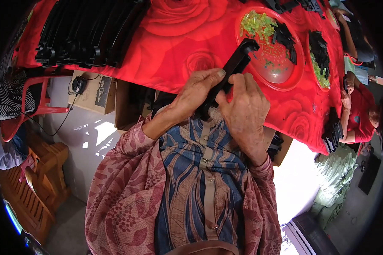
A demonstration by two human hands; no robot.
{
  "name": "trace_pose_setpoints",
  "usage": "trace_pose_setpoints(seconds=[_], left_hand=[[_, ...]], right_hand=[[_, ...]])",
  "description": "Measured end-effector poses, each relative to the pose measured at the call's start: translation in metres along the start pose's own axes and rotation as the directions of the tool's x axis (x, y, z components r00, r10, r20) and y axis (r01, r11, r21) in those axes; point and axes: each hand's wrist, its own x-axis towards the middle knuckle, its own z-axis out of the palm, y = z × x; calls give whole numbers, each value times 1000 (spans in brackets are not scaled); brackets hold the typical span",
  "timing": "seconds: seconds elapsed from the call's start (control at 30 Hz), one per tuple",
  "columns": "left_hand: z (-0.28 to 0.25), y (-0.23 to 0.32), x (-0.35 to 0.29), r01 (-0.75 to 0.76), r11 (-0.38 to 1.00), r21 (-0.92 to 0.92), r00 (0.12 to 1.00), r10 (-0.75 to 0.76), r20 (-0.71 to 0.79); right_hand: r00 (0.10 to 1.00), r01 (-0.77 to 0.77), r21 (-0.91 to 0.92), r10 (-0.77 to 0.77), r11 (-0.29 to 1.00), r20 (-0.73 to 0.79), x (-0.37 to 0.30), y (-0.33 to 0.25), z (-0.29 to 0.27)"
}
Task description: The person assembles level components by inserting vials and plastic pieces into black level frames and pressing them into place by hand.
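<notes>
Both my hands hold one long black plastic part (235, 60) at a slant in front of my chest, over the near edge of the red table. A hooked, step-shaped end of it points up and away from me. My left hand (198, 90) grips it from the left, thumb along its upper face. Curled around its right side, my right hand (245, 106) has bent fingers pressed against it; whether they pinch a smaller piece is hidden. Just beyond lies a red-rimmed plate (281, 88) with yellow-green translucent pieces (258, 24) and small black pieces (286, 40).
A row of long black parts (87, 32) covers the table's far left on the rose-patterned red cloth (178, 38). Another plate of pieces (320, 59) stands at right. A person in red (361, 112) sits beyond the right edge. Cardboard boxes (95, 93) and a red chair (38, 97) are at left.
</notes>
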Motion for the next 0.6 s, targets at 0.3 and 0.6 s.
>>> trace_pose_setpoints(seconds=[0.3, 0.6], left_hand=[[5, 0, 0, -102, 957, 271, 993, 113, -26], [7, 8, -2, 96, 995, 0, 993, -96, -65]], right_hand=[[989, 99, 39, -94, 994, -115, -12, 4, 8], [957, 160, 253, -87, 954, -277, 0, 12, 0]])
